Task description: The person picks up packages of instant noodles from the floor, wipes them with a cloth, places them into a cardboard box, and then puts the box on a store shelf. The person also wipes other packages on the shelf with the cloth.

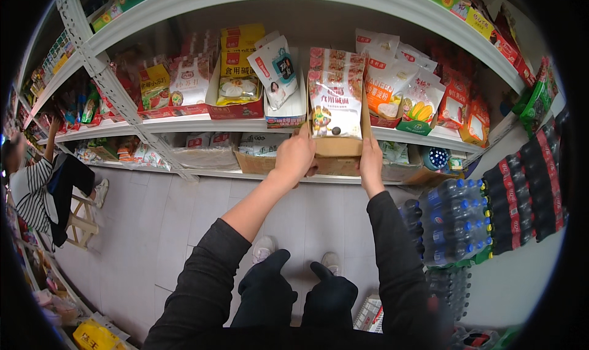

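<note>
Both hands grip an open cardboard box (338,148) at the front edge of the middle shelf. My left hand (294,159) holds its left front corner, and my right hand (372,163) its right side. Inside stand several white and red printed food packets (336,103), one behind another. Left of the box, a white pouch (276,71) leans in a small white carton (286,115). On the other side, bags of starch with an orange print (385,90) stand close to the box. The fingers under the box are partly hidden.
Stacked shrink-wrapped bottles (455,221) stand on the right. A person (34,193) sits on a wooden stool (83,223) at the far left, one arm raised to the shelves. A perforated metal shelf post (124,87) rises left of centre. Cartons (257,159) fill the lower shelf.
</note>
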The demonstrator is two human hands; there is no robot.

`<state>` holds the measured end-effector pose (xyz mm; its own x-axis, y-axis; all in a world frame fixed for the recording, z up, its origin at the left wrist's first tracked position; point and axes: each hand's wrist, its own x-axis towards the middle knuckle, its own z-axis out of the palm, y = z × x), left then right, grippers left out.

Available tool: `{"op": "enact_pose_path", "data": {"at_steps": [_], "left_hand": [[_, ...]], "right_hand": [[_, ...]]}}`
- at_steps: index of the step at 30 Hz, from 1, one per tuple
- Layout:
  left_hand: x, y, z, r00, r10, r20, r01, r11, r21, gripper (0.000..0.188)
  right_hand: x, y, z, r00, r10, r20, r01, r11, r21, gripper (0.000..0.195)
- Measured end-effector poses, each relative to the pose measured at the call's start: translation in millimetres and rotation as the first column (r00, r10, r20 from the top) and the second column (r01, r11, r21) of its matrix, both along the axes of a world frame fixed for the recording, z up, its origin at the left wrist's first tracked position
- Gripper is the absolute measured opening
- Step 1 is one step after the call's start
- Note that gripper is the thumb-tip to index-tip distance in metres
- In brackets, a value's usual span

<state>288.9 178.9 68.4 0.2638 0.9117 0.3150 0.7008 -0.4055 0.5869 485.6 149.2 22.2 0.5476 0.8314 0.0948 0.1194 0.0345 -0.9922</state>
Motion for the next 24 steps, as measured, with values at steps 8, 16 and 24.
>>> {"op": "enact_pose_path", "data": {"at_steps": [8, 16, 24], "left_hand": [[-31, -18, 11, 0.908, 0.161, 0.387, -0.120, 0.984, -0.128, 0.035], [-38, -124, -16, 0.679, 0.241, 0.694, 0.021, 0.938, -0.346, 0.028], [-4, -165, -56, 0.760, 0.123, 0.638, 0.193, 0.895, -0.402, 0.032]], "right_hand": [[-18, 29, 33, 0.969, -0.084, -0.230, 0.040, 0.981, -0.191, 0.056], [-28, -16, 19, 0.904, -0.040, 0.426, -0.013, 0.992, 0.122, 0.089], [-36, 3, 27, 0.369, -0.140, 0.919, 0.082, 0.990, 0.118, 0.042]]}}
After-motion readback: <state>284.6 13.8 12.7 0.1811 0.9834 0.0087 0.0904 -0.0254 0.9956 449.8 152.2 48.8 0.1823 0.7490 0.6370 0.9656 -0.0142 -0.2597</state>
